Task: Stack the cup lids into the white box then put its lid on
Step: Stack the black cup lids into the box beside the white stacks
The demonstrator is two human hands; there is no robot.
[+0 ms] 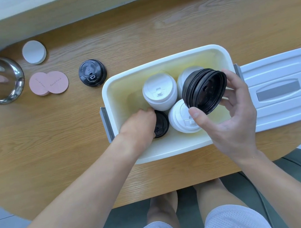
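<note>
A: Item one, largest?
B: Tabletop, oval, wood. Carries everything below.

A: Next?
B: White box, open, centre. Inside: three white lid stacks upright, and black lids at the near left corner.

A: Its cover?
B: Box lid, flat on the tabletop, just right of the box. Not yet fitted.

A: Hands?
B: Right hand grips a black stack, tilted on its side over the box's right half. Left hand reaches down into the box at the black lids; fingers hidden, so its grasp cannot be told.

A: Outstanding stock?
B: One black lid on the tabletop, left of the box. Judged well along: held stack to set down, stray lid to collect, cover to close.

A: Sundries?
B: Steel cylinder, pink discs, white disc, far left.
</note>
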